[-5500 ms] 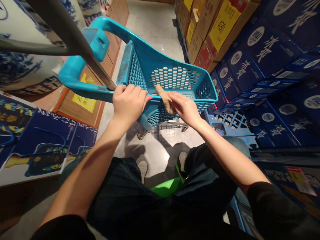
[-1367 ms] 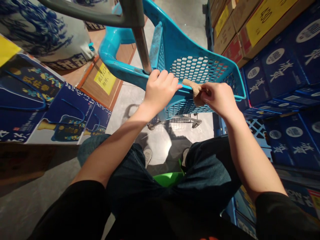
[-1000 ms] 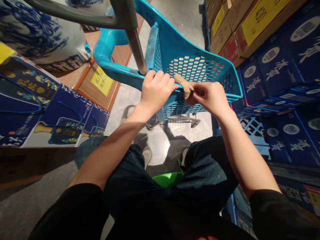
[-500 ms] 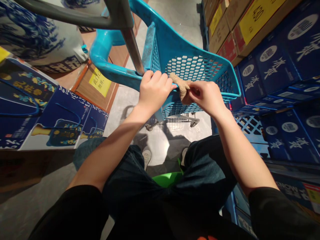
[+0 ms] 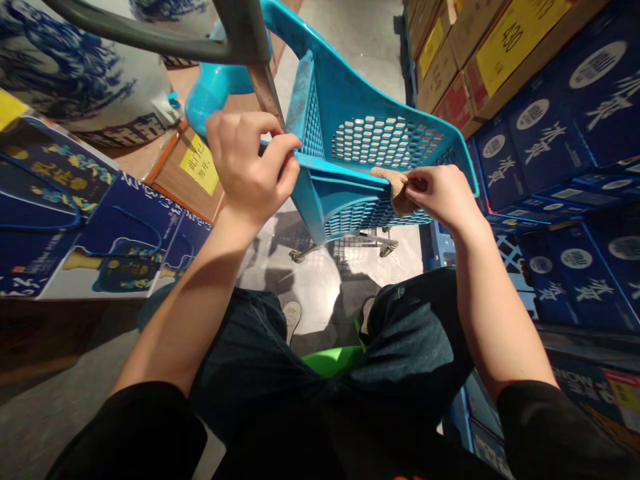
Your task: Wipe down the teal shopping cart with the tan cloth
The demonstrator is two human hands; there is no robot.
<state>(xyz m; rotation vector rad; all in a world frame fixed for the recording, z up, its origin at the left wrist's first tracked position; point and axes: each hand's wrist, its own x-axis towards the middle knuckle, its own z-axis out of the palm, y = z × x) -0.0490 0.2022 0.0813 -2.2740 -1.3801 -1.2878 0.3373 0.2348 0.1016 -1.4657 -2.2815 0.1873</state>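
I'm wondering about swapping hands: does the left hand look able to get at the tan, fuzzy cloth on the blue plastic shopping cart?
Probably yes: along the cart's near rim, nothing appears to stand between the left hand and the cloth. The right hand pinches it, but its left end looks free.

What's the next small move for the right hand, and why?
I'd probably slide the tan cloth along the near rim of the blue cart toward the left hand: the right hand pinches it, draped over that rim, and the stretch between the hands lies uncovered.
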